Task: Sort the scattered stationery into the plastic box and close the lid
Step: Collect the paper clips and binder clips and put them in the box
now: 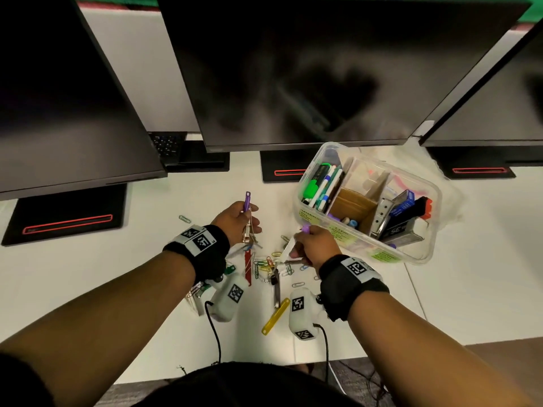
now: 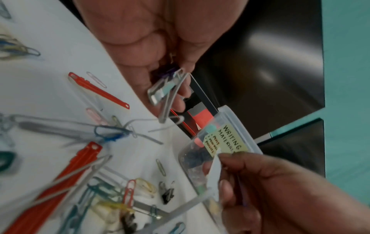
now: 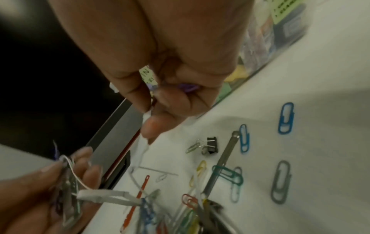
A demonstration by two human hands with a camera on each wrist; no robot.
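Observation:
The clear plastic box (image 1: 423,248) stands open at the right of the white desk, holding pens, markers and staple packs in compartments. Its "writing materials" label (image 2: 230,139) faces me. My left hand (image 1: 249,220) grips a bundle of metal file fasteners (image 2: 166,93) and a purple strip (image 1: 247,201), raised over the desk. My right hand (image 1: 296,245), just in front of the box, pinches a white strip (image 3: 145,142) and a small purple piece (image 3: 187,87). Coloured paper clips (image 1: 266,264), a red strip (image 1: 248,267), a yellow strip (image 1: 275,316) and a metal bar (image 1: 276,292) lie scattered below both hands.
Three dark monitors (image 1: 323,69) stand behind, with their black bases (image 1: 64,218) on the desk. A small black binder clip (image 3: 211,144) lies among the clips. A lone clip (image 1: 184,219) sits to the left. The desk's front edge (image 1: 411,345) is near my body.

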